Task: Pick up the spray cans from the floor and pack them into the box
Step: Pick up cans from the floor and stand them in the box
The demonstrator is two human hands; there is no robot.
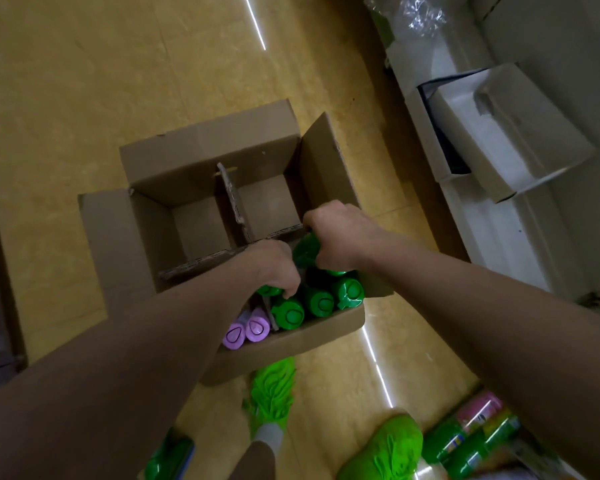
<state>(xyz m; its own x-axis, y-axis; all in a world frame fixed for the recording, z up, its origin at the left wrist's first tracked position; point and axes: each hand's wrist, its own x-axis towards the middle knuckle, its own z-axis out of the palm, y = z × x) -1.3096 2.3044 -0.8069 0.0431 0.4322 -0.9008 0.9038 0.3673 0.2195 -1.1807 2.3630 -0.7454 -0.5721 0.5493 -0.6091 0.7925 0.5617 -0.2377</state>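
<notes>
Roughly halfway, by my judgement: a divided cardboard box (160,244) on the floor holds green-capped cans (321,303) and two purple-capped cans (246,330) upright in its near compartments; both far compartments sit empty. The right hand (340,237) is closed around a green can (307,252), lowering it in. The left hand (274,268) curls over another green cap. More loose cans (471,445) lie on the floor nearby.

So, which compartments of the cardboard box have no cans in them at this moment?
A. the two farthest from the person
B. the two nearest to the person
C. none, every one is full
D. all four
A: the two far compartments of the cardboard box show bare cardboard, while green cans and purple cans fill the near side.
</notes>
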